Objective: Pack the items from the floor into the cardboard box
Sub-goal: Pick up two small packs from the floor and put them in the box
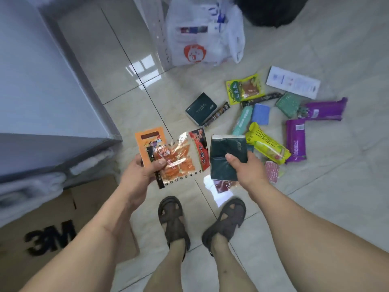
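Observation:
My left hand [141, 173] grips a fan of snack packets [179, 159]: an orange one, a clear one with red strips and a red-and-black one. My right hand [245, 168] holds a dark green tissue pack [225, 152] by its lower edge. The cardboard box [52, 234], printed 3M, lies at the lower left with its flap by my left forearm. Several items lie on the tiled floor to the right: another dark green pack [200, 108], a yellow-green pouch [245, 88], a yellow wrapper [266, 143], two purple packs [295, 141] and a white flat box [292, 82].
A grey cabinet [42, 91] fills the left side. A white plastic bag [202, 32] stands at the top, a black bag [271, 9] beside it. My sandalled feet [202, 224] stand on the tiles, with a white-and-red packet [221, 187] just ahead of them.

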